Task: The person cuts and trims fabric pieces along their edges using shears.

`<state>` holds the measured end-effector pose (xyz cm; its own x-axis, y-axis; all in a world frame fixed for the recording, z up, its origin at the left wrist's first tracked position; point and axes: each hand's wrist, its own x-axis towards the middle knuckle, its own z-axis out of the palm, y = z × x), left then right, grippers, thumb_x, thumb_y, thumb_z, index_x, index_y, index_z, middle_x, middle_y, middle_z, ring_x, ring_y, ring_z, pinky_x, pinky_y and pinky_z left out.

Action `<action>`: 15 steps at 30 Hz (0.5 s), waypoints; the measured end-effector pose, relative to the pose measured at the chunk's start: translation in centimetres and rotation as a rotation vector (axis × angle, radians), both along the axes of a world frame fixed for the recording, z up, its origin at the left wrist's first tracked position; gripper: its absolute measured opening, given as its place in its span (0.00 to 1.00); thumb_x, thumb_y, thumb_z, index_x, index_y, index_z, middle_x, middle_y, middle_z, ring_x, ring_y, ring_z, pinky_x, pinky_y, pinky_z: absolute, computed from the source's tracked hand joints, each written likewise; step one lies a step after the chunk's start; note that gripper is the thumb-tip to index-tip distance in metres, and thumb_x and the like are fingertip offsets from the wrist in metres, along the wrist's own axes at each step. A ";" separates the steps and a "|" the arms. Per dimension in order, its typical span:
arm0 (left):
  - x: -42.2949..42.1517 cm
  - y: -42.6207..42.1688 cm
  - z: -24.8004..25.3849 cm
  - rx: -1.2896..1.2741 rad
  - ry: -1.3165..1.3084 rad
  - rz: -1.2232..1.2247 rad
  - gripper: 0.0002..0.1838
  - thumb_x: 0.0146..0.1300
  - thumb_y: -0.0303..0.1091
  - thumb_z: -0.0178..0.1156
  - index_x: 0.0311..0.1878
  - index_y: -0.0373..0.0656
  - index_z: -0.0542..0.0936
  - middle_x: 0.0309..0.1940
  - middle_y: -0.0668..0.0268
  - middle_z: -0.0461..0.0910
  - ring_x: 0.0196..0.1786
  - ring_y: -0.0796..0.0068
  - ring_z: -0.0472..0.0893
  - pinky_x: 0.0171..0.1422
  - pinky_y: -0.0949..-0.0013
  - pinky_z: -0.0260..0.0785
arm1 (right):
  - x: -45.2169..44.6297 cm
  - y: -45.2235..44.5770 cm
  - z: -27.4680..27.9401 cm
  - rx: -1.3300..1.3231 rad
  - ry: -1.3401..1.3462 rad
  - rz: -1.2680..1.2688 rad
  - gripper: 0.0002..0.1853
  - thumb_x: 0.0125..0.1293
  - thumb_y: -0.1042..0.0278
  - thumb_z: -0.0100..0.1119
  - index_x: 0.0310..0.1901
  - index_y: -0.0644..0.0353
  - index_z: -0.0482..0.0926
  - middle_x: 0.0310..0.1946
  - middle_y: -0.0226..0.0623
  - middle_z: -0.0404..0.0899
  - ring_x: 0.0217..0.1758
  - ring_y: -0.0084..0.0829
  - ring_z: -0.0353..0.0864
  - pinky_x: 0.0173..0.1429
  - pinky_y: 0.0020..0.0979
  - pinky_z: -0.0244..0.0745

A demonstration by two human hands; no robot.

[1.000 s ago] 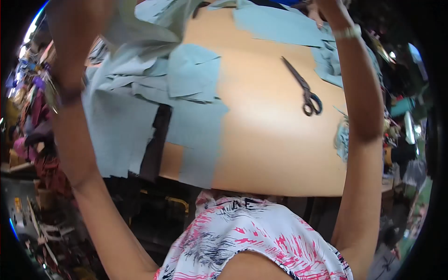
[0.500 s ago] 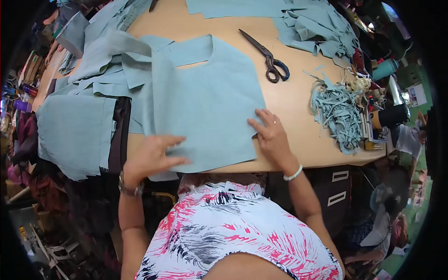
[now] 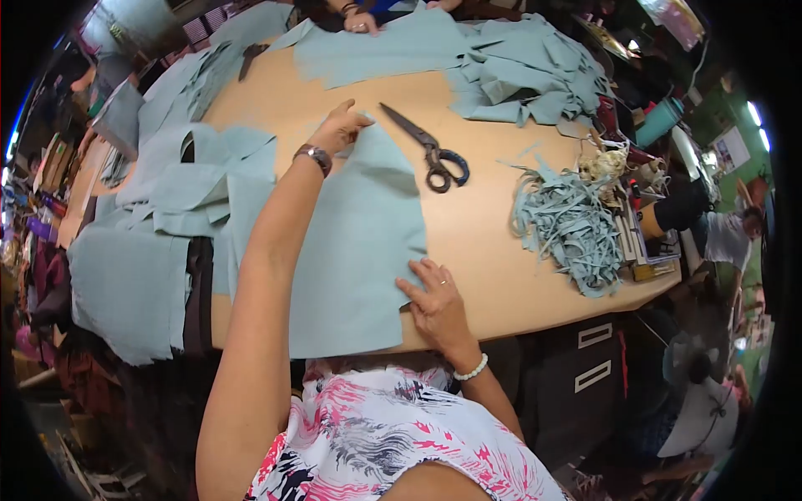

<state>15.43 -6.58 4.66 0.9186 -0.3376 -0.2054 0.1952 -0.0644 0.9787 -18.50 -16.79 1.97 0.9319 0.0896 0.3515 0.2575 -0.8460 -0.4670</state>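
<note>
A: Left hand [image 3: 339,130] has moved from the cloth's [image 3: 357,242] near side to its far corner. Grip?
B: Left, can't tell if pinching. Right hand [image 3: 438,307] loosely spread at the side edge.
A: Position?
B: On bench [image 3: 480,242], scissors [image 3: 429,142] just beside. Steady that edge lightly; smooth ripples outward.

A teal bottle [image 3: 659,122] sits near a tangled heap of fabric strips [image 3: 570,230].

No words or numbers legible, no lettering made out on the blue-green cloth [image 3: 355,250] or scissors [image 3: 431,150], pale sheet [image 3: 731,152] at right too small to be deciphered
</note>
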 end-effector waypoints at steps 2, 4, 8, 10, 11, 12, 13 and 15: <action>0.3 1.0 2.0 -0.375 0.135 -0.163 0.33 0.49 0.20 0.55 0.63 0.38 0.62 0.32 0.68 0.77 0.26 0.80 0.75 0.30 0.78 0.68 | 0.1 0.0 -0.1 0.017 0.011 -0.003 0.19 0.49 0.75 0.58 0.46 0.53 0.77 0.53 0.42 0.69 0.61 0.43 0.64 0.63 0.46 0.59; 0.4 2.1 3.8 -0.516 0.036 -0.232 0.32 0.46 0.19 0.53 0.60 0.39 0.68 0.33 0.71 0.72 0.29 0.84 0.69 0.36 0.83 0.64 | 0.1 -0.1 0.2 0.040 0.008 -0.001 0.20 0.48 0.75 0.58 0.46 0.53 0.77 0.54 0.43 0.69 0.61 0.43 0.64 0.63 0.46 0.59; -0.5 6.3 8.8 -0.458 -0.407 -0.189 0.29 0.48 0.25 0.53 0.59 0.35 0.69 0.45 0.67 0.74 0.39 0.86 0.69 0.44 0.83 0.61 | 0.2 -0.1 1.0 0.066 -0.013 0.010 0.20 0.48 0.72 0.57 0.47 0.53 0.77 0.56 0.43 0.67 0.62 0.45 0.63 0.63 0.50 0.57; -0.3 8.0 10.4 -0.485 -0.459 -0.219 0.26 0.53 0.26 0.51 0.58 0.32 0.68 0.57 0.60 0.70 0.49 0.82 0.71 0.55 0.79 0.62 | 0.4 -0.5 1.4 0.061 -0.036 -0.004 0.21 0.47 0.72 0.57 0.48 0.53 0.77 0.57 0.43 0.67 0.63 0.45 0.62 0.63 0.51 0.56; -0.7 8.1 11.1 -0.503 -0.558 -0.190 0.25 0.55 0.26 0.50 0.58 0.31 0.67 0.59 0.57 0.68 0.58 0.74 0.69 0.63 0.73 0.58 | 0.6 -0.5 1.5 0.070 -0.056 -0.009 0.21 0.47 0.72 0.57 0.48 0.53 0.77 0.57 0.43 0.67 0.63 0.45 0.61 0.63 0.51 0.56; 0.0 8.5 11.0 -0.539 -0.559 -0.146 0.23 0.58 0.27 0.50 0.58 0.31 0.67 0.58 0.57 0.68 0.62 0.68 0.66 0.66 0.70 0.56 | 0.9 -0.6 1.6 0.074 -0.080 -0.021 0.22 0.47 0.72 0.58 0.48 0.53 0.77 0.57 0.42 0.67 0.64 0.45 0.61 0.63 0.51 0.55; 1.9 9.5 9.9 -0.640 -0.502 -0.119 0.22 0.60 0.26 0.49 0.59 0.32 0.67 0.57 0.57 0.68 0.62 0.68 0.66 0.66 0.68 0.56 | 1.3 -0.7 1.7 0.068 -0.102 -0.013 0.21 0.47 0.72 0.58 0.48 0.54 0.77 0.58 0.42 0.66 0.64 0.46 0.60 0.63 0.51 0.55; 2.5 8.7 9.2 -0.636 -0.448 0.064 0.24 0.61 0.25 0.49 0.61 0.33 0.62 0.61 0.58 0.64 0.64 0.67 0.63 0.68 0.65 0.54 | 1.9 -0.9 1.9 0.044 -0.144 -0.010 0.21 0.47 0.70 0.58 0.48 0.55 0.77 0.58 0.43 0.66 0.65 0.46 0.59 0.63 0.51 0.54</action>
